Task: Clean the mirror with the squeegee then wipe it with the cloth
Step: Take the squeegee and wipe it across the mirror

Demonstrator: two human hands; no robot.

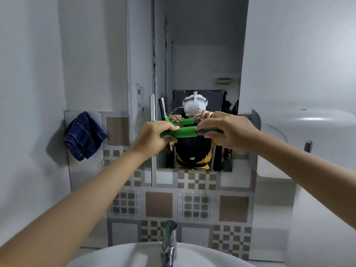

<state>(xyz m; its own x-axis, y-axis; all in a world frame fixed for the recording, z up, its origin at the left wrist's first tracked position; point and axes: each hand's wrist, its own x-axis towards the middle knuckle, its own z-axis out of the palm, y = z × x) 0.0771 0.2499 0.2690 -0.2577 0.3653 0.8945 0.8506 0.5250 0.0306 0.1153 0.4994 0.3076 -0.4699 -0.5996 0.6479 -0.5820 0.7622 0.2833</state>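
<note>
tiled wall carries the mirror (196, 74), with a blue checked cloth (84, 135) hanging at its left. left hand (154, 134) grips the squeegee (187, 132) by its green section and right hand (227, 130) pinches its grey end, held level before the glass; blade apparently hidden.

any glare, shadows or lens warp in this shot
Head view: soft even light, no hard glare on the mirror; the cloth casts a faint shadow on the wall; wide-angle warp bows the walls and stretches both forearms; slight softness overall, tap blurred.
</note>
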